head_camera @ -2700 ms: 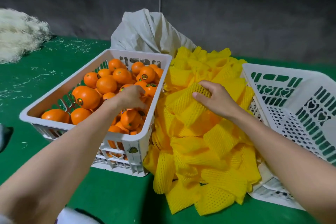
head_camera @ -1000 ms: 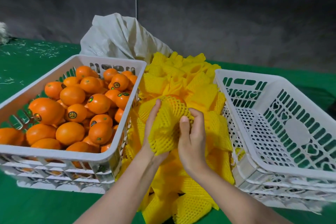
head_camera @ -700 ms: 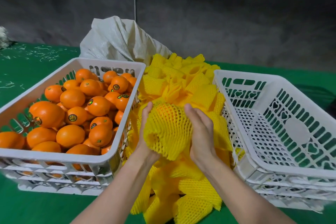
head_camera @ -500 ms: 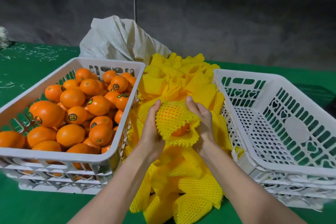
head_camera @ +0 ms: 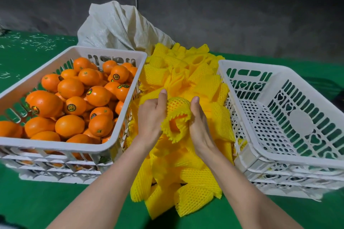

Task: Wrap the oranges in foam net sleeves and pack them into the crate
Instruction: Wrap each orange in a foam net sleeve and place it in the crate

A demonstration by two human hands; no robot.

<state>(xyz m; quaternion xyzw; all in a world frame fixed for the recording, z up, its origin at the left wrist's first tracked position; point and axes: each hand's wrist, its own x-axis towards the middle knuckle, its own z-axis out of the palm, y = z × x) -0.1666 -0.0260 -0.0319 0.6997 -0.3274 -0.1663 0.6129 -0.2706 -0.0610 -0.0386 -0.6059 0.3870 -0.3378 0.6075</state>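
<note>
**Sleeve nearly closed over the orange**

Our left hand and right hand both grip the foam net sleeve from either side, thumbs up. Since half a second ago the net has slid farther on. The orange now peeks out only through the frilled mouth facing us. Wrapping looks almost done. Beneath the hands lies the sleeve pile, left of them the fruit crate, and right of them the packing crate, likely the next stop.
</note>
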